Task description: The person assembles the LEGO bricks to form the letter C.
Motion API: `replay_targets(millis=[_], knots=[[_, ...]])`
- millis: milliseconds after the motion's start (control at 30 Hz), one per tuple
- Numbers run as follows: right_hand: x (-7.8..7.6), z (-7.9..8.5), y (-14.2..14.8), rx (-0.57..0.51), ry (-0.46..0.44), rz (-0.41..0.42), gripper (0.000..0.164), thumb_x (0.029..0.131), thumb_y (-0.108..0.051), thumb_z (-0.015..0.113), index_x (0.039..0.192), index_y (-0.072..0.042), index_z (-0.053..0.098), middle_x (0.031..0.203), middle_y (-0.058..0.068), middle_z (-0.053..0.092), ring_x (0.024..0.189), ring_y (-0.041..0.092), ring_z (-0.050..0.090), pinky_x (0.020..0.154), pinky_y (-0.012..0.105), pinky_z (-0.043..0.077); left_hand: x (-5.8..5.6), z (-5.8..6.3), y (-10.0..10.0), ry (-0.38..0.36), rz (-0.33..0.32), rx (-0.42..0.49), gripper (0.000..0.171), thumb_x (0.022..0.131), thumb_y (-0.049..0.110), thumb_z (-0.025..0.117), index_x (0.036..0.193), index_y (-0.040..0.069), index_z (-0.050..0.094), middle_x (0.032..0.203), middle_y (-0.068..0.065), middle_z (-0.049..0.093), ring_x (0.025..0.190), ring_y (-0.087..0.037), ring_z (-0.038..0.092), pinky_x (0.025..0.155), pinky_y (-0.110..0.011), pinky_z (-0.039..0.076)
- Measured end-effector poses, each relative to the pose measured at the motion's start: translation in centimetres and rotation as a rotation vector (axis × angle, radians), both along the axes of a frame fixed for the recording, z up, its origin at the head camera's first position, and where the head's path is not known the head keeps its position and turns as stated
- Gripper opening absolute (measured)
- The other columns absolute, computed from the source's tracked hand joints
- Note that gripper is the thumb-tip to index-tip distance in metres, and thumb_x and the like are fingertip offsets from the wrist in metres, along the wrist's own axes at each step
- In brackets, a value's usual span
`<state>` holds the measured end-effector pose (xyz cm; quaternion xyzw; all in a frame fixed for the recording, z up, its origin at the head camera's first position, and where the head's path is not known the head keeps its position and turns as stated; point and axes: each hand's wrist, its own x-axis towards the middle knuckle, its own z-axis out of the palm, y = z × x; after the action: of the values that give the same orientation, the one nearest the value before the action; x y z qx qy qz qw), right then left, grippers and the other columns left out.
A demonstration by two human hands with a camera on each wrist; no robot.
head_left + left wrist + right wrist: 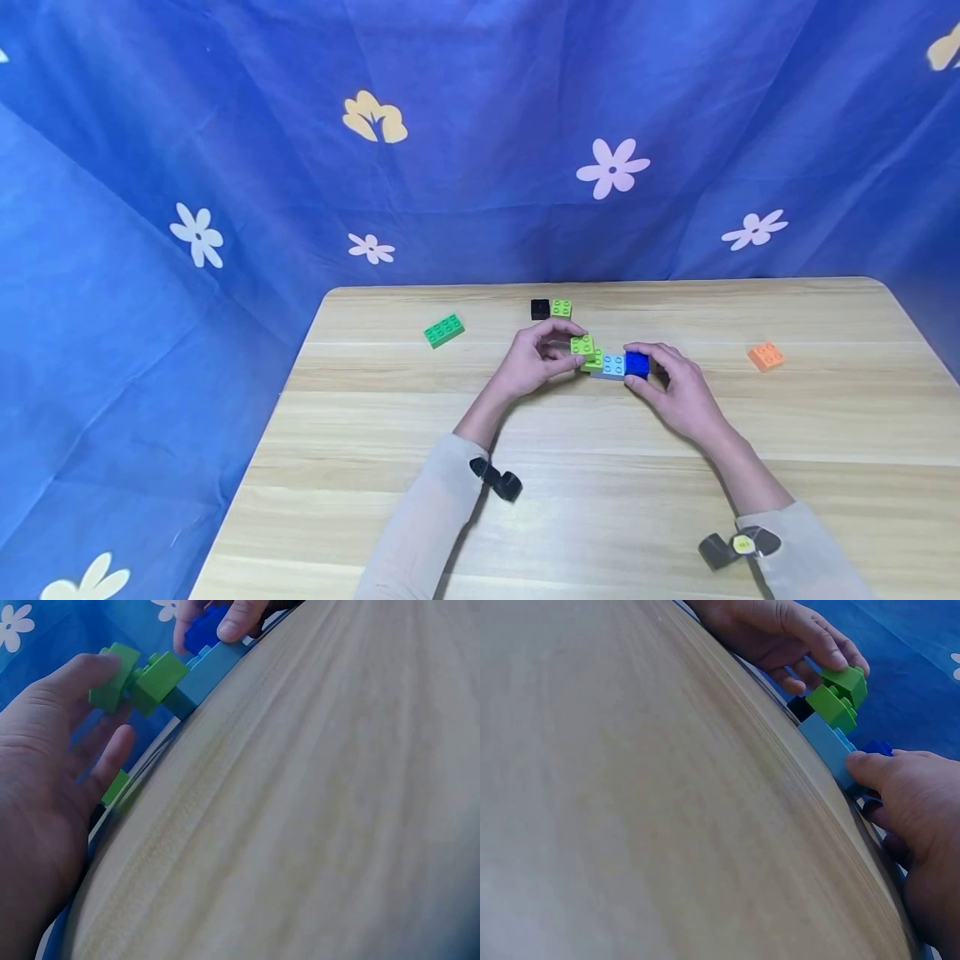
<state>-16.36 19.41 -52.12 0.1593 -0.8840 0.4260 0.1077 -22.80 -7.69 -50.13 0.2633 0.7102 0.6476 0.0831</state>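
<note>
A lime green toy brick point(582, 346) is pinched between the thumb and fingers of my left hand point(531, 363). In the left wrist view it is tilted, right beside a second lime green brick point(159, 681); whether the two touch I cannot tell. That second brick sits on the left end of a light blue brick point(613, 365) and juts out past it. At the other end of the light blue brick is a dark blue brick point(637, 365), which my right hand point(682, 396) grips with thumb and fingers. Fingers partly cover the dark blue brick.
Behind my left hand lie a black brick point(540, 309) and another lime green brick point(561, 308), side by side. A longer green brick point(445, 331) is at the left, an orange brick point(766, 356) at the right. A blue flowered cloth point(480, 192) hangs behind the wooden table point(592, 500).
</note>
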Motion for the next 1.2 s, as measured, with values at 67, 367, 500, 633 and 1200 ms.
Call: replay_targets(millis=[67, 367, 500, 633, 1200], knots=[[0.0, 0.0, 0.0, -0.001, 0.0, 0.003, 0.046, 0.094, -0.012, 0.082, 0.137, -0.016, 0.068, 0.126, 0.009, 0.071, 0.106, 0.024, 0.064, 0.082, 0.02, 0.053, 0.1, 0.0, 0.0, 0.008, -0.011, -0.004, 0.039, 0.09, 0.0, 0.082, 0.127, 0.007, 0.07, 0.128, -0.008, 0.071, 0.097, -0.027, 0.074, 0.083, -0.037, 0.065], [0.0, 0.2, 0.1, 0.01, -0.017, 0.0, 0.047, 0.095, -0.013, 0.081, 0.139, -0.019, 0.067, 0.128, 0.01, 0.07, 0.109, 0.027, 0.065, 0.085, 0.03, 0.056, 0.1, -0.2, 0.7, 0.057, -0.012, -0.04, 0.037, 0.091, 0.003, 0.083, 0.126, 0.007, 0.072, 0.129, -0.007, 0.072, 0.109, -0.027, 0.071, 0.088, -0.036, 0.063], [0.0, 0.2, 0.1, 0.016, -0.018, 0.001, 0.047, 0.095, -0.013, 0.081, 0.139, -0.018, 0.067, 0.127, 0.01, 0.07, 0.109, 0.026, 0.064, 0.085, 0.034, 0.057, 0.2, -0.2, 0.8, 0.062, 0.002, -0.045, 0.036, 0.091, 0.003, 0.083, 0.125, 0.007, 0.073, 0.128, -0.007, 0.072, 0.107, -0.027, 0.071, 0.088, -0.036, 0.063], [0.0, 0.3, 0.1, 0.02, -0.015, 0.002, 0.047, 0.095, -0.013, 0.081, 0.139, -0.018, 0.067, 0.126, 0.01, 0.071, 0.109, 0.027, 0.065, 0.085, 0.034, 0.057, 0.3, -0.1, 1.0, 0.085, -0.007, -0.057, 0.035, 0.091, 0.004, 0.083, 0.125, 0.006, 0.073, 0.128, -0.008, 0.072, 0.109, -0.026, 0.071, 0.09, -0.036, 0.063], [0.0, 0.2, 0.0, 0.025, -0.016, -0.004, 0.047, 0.094, -0.013, 0.082, 0.139, -0.018, 0.067, 0.127, 0.009, 0.071, 0.11, 0.025, 0.064, 0.086, 0.032, 0.057, 0.5, 0.3, 1.6, 0.085, -0.002, -0.122, 0.027, 0.093, 0.006, 0.081, 0.119, 0.01, 0.073, 0.123, -0.006, 0.074, 0.097, -0.024, 0.071, 0.08, -0.031, 0.061]])
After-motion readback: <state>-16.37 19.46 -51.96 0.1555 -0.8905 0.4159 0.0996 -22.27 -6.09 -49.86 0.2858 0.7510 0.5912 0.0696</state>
